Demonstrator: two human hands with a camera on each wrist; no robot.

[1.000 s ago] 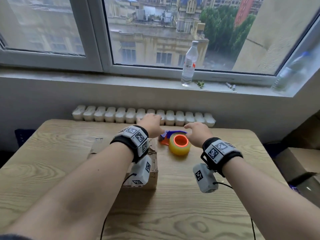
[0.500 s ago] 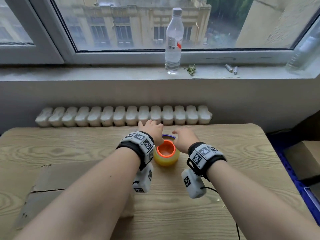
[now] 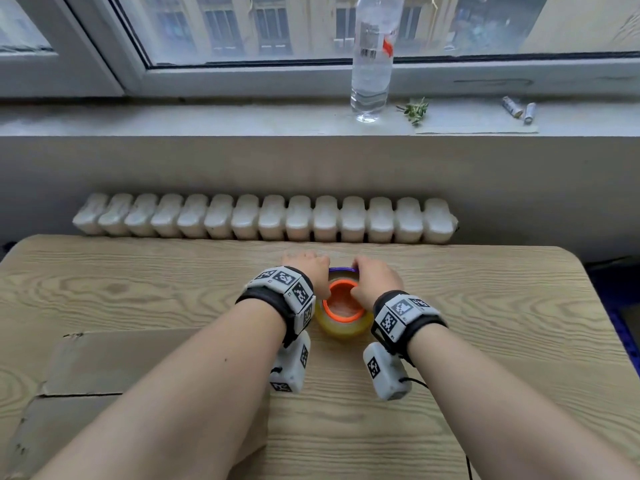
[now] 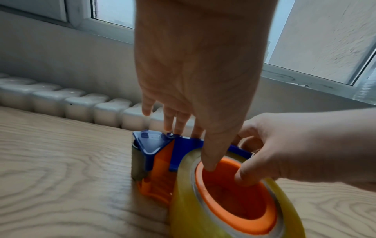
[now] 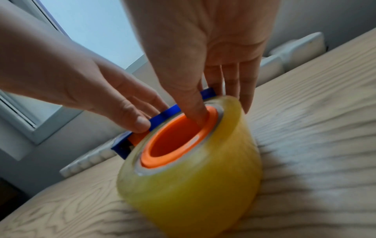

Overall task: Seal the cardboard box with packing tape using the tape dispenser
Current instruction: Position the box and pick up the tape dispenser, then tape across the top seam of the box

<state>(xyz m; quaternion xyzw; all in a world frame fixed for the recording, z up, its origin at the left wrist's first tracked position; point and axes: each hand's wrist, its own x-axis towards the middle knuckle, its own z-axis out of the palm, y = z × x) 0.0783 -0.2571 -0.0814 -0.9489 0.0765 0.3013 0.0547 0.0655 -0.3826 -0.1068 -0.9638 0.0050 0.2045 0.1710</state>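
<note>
A tape dispenser (image 3: 346, 327) lies on its side on the wooden table (image 3: 502, 323): a yellow tape roll (image 4: 183, 209) on an orange core (image 5: 173, 145) in a blue frame (image 4: 183, 145). My left hand (image 3: 308, 268) pinches the blue frame, its thumb at the core's rim and its fingers on the frame's far edge. My right hand (image 3: 367, 282) grips the roll's other side, thumb inside the orange core (image 4: 234, 201) and fingers behind the frame. The brown cardboard box (image 3: 114, 362) sits at lower left, partly under my left forearm.
A white radiator (image 3: 263, 220) runs along the table's far edge. On the windowsill above stand a clear water bottle (image 3: 372, 64), a green sprig (image 3: 414, 110) and two small cylinders (image 3: 517, 109). Bare table lies right of the dispenser.
Both hands have come together on the dispenser, and my right thumb has gone into the orange core. The view has shifted, so the box now sits at lower left.
</note>
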